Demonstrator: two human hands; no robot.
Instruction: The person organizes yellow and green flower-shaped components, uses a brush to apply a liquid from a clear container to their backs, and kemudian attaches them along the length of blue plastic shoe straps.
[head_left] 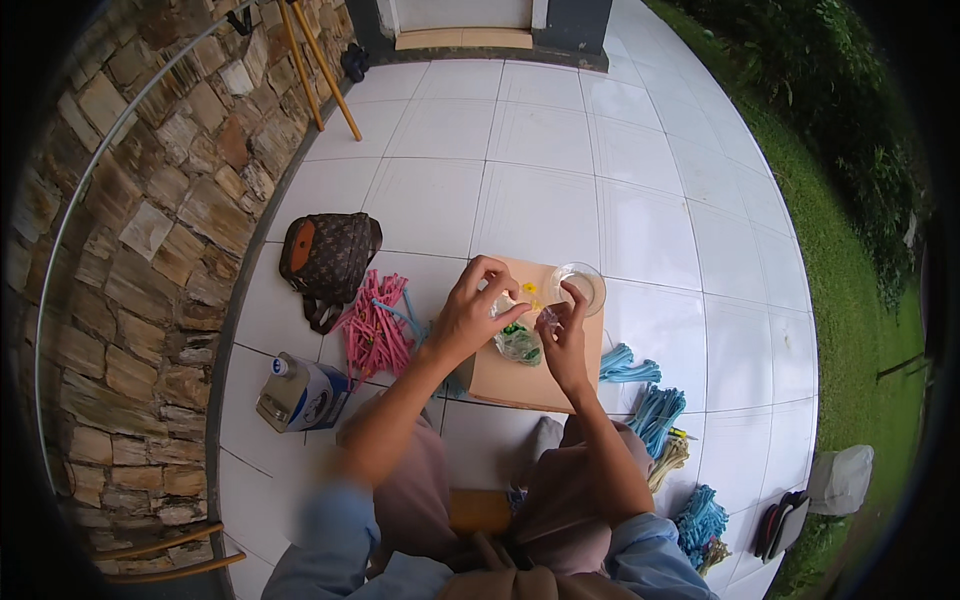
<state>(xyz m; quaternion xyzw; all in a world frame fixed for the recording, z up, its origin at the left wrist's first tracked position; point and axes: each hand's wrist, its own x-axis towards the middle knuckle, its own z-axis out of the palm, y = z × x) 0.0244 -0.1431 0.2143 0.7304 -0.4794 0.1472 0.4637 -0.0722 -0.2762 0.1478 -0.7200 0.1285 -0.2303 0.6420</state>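
My left hand (478, 308) reaches over a low tan board (510, 386), its thumb and fingers curled into a pinch. Whatever is between those fingertips is too small to make out. Close to its right, my right hand (566, 345) is closed on a small clear, crinkled piece (548, 318). Small yellow bits (529, 288) lie beyond the fingertips. Between my hands sits a clear plastic bag with green pieces (517, 344). A round clear glass bowl (583, 283) stands at the board's far right, partly behind my right fingers.
Left of the board lie a pile of pink strips (375, 330), a brown patterned backpack (332, 255) and a jug-shaped container (298, 395). Bundles of blue strands (656, 415) lie to the right. A stone wall (150, 280) runs along the left, grass (835, 240) along the right.
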